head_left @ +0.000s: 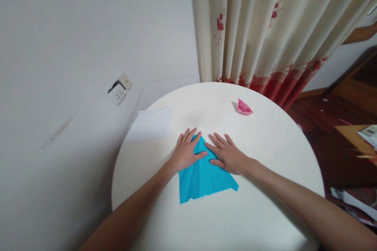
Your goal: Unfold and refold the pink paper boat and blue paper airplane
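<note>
A sheet of blue paper (pixel 203 182) with several crease lines lies on the round white table (pixel 235 219). Its lower edge is slightly ragged, and a small corner sticks out at the lower right. My left hand (pixel 187 150) rests flat on the paper's upper left part, fingers spread. Across from it, my right hand (pixel 226 153) lies on the upper right edge with its fingers apart. Both hands cover parts of the paper's sides. Farther back on the table stands a folded pink paper boat (pixel 244 107).
White paper (pixel 150 125) lies at the table's left edge, near a wall with a socket (pixel 117 94). A cream and red curtain (pixel 265 39) hangs behind the table. To the right, a wooden surface (pixel 356 139) holds papers above a dark floor.
</note>
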### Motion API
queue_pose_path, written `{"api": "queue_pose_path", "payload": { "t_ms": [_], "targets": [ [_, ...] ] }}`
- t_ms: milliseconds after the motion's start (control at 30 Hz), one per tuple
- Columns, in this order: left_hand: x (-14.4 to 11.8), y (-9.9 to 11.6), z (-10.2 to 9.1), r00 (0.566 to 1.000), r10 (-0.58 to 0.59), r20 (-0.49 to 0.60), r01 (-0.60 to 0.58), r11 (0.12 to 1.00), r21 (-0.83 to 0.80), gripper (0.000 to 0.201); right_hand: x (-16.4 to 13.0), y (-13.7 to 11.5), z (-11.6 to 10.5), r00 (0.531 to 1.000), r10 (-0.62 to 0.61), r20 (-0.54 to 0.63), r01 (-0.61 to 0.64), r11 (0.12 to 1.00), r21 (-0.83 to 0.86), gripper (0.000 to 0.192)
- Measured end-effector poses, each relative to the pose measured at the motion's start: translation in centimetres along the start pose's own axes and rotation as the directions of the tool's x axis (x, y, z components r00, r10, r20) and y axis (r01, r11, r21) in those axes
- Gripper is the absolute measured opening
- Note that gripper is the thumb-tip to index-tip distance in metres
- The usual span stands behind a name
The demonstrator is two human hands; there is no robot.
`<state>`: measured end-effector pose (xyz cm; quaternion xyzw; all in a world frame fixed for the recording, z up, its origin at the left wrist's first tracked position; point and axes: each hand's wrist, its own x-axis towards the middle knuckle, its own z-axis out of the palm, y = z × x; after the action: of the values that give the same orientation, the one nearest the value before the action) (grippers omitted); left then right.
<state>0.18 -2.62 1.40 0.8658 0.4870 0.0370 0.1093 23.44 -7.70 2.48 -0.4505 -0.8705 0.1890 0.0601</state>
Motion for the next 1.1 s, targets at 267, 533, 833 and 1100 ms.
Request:
{"api": "queue_pose_path", "payload": {
  "t_ms": [267, 533, 833, 1100],
  "targets": [
    [-0.9, 1.9, -0.9, 0.998, 0.010, -0.055, -0.003, 0.992, 0.130, 0.066, 0.1, 0.2, 0.1, 1.000, -0.006, -0.002, 0.006, 1.000, 0.011, 0.072],
    [-0.9, 1.5, -0.7, 0.999, 0.017, -0.046, -0.011, 0.994, 0.110, 0.067, 0.1, 0.3, 0.1, 1.000, 0.001, 0.007, -0.001, 1.000, 0.013, 0.067],
    [-0.1, -0.2, 0.1, 1.000, -0.008, -0.003, 0.009, 0.999, 0.031, 0.083, 0.1, 0.3, 0.4, 1.000, -0.010, -0.006, 0.010, 1.000, 0.001, 0.067],
    [0.0, -0.5, 0.4, 1.000, 0.000, 0.003, 0.000, 1.000, 0.018, 0.084, 0.1, 0.6, 0.6, 1.000, -0.019, -0.002, 0.019, 1.000, 0.011, 0.072]
  ]
}}
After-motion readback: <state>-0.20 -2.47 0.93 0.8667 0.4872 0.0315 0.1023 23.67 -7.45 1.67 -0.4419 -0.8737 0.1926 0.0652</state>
